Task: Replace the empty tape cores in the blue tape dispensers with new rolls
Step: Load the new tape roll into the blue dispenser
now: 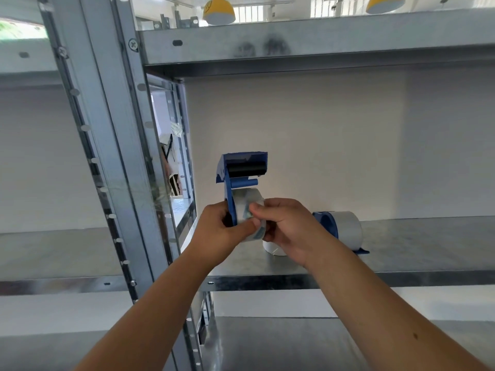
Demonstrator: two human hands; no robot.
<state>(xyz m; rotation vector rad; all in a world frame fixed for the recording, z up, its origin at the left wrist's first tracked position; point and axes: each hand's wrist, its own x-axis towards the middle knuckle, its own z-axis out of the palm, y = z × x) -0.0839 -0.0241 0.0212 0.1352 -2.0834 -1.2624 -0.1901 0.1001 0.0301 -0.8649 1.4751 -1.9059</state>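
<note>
I hold a blue tape dispenser [235, 172] upright in front of the shelf, its black roller at the top. A clear tape roll [245, 199] sits in it. My left hand [217, 228] grips the dispenser's lower part from the left. My right hand [289, 226] pinches the roll's edge from the right. A second blue tape dispenser [325, 223] with a clear roll [348, 228] lies on the metal shelf [415, 250] to the right. A white core or roll [273, 249] stands on the shelf, half hidden under my right hand.
A grey metal upright [112, 156] of the rack stands at the left. An upper shelf [294, 46] runs overhead and a lower shelf [294, 344] lies below. A white wall is behind the shelf.
</note>
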